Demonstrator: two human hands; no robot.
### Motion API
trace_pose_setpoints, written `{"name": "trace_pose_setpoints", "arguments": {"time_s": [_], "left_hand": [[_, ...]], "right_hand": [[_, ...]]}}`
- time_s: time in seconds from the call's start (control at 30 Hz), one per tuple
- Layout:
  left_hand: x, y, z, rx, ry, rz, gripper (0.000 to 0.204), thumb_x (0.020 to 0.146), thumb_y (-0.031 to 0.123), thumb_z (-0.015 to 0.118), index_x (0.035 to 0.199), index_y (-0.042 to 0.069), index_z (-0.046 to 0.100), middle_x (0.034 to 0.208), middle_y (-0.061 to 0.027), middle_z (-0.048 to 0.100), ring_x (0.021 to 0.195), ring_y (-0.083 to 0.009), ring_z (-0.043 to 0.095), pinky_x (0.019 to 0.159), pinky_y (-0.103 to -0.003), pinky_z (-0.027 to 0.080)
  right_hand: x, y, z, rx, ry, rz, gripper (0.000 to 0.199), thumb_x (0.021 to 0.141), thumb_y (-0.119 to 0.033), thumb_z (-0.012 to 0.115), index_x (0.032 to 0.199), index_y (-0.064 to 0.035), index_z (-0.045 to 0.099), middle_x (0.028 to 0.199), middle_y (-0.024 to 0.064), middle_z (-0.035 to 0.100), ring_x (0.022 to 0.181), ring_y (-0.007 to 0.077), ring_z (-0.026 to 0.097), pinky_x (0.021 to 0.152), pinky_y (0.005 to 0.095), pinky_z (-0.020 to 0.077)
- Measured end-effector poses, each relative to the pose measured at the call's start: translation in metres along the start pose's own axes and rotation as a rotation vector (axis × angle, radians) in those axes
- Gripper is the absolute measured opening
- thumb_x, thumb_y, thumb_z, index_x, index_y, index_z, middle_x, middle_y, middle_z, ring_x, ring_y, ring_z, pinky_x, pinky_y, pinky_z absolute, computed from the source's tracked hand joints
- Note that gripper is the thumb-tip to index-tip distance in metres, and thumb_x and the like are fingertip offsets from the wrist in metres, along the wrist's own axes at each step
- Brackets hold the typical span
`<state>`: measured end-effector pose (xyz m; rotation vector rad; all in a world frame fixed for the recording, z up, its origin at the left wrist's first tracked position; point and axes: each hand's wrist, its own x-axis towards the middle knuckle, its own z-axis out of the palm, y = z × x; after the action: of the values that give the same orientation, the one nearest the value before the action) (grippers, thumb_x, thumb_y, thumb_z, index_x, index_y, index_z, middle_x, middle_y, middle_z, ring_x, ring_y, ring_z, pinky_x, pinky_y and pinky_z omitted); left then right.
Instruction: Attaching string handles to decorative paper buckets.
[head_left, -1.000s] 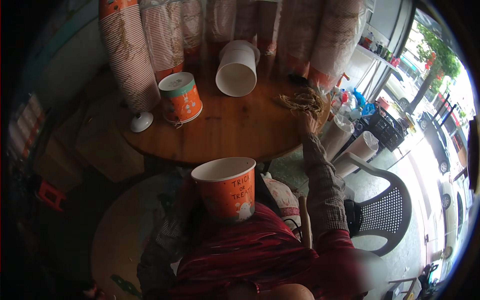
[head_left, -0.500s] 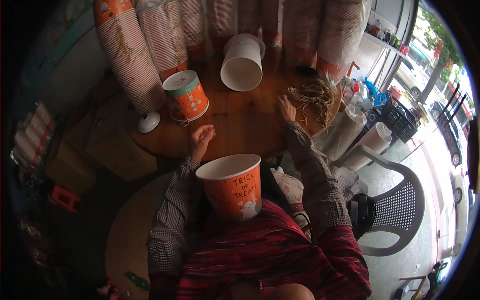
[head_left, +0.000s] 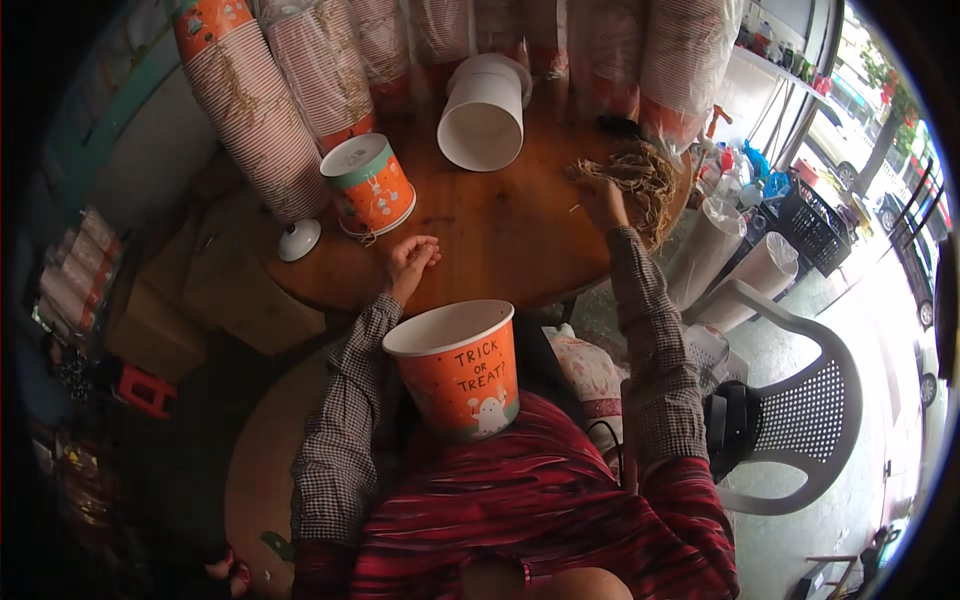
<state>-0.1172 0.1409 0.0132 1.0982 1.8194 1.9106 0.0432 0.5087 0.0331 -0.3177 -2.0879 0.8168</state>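
The right hand (head_left: 606,205) has shifted: half a second ago it was over bare wood just left of the tan twine bundle (head_left: 648,180), and now it is at that bundle's near left edge, on the far right of the round wooden table (head_left: 490,235). Its fingers look bent among the strands, but I cannot tell whether they have closed on any. The left hand (head_left: 412,263) has stayed above the table's near edge, fingers loosely curled, nothing visible in them; whether the tips meet is unclear. The orange ghost-print paper bucket (head_left: 455,375) still sits upright on the lap, mouth up, touched by neither hand. The upturned orange-and-teal bucket (head_left: 372,190) at the left has kept its place too. To my judgement, attention now lies with the twine, while the lap bucket waits untouched
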Motion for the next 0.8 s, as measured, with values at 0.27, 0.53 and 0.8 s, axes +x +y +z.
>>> {"name": "trace_pose_setpoints", "arguments": {"time_s": [0.27,0.53,0.8], "left_hand": [[-0.009,0.003,-0.009,0.076,0.043,0.025,0.021,0.094,0.016,0.056,0.103,-0.002,0.063,0.09,-0.0078,0.065,0.078,-0.0129,0.064,0.071,-0.024,0.053],[-0.013,0.005,-0.005,0.042,0.061,0.023,0.019,0.094,0.015,0.056,0.102,-0.002,0.063,0.088,-0.0068,0.066,0.077,-0.0122,0.064,0.069,-0.024,0.053],[-0.017,0.011,-0.004,0.476,0.319,0.215,0.039,0.099,0.034,0.046,0.114,0.001,0.059,0.096,-0.0135,0.064,0.091,-0.0213,0.064,0.076,-0.033,0.049]], "right_hand": [[0.016,-0.01,-0.017,-0.354,-0.35,-0.13,0.022,0.081,-0.019,0.061,0.091,-0.0025,0.071,0.091,0.0201,0.067,0.089,0.0347,0.064,0.076,0.0464,0.0512],[0.004,-0.025,0.039,-0.486,-0.422,-0.202,0.025,0.083,-0.026,0.061,0.098,-0.0059,0.061,0.088,0.017,0.064,0.085,0.0364,0.061,0.071,0.0459,0.0482],[-0.047,-0.164,0.163,0.316,-0.568,-0.098,0.016,0.089,-0.016,0.053,0.096,-0.0016,0.056,0.089,0.0193,0.062,0.083,0.0348,0.063,0.071,0.0401,0.0494]]}}
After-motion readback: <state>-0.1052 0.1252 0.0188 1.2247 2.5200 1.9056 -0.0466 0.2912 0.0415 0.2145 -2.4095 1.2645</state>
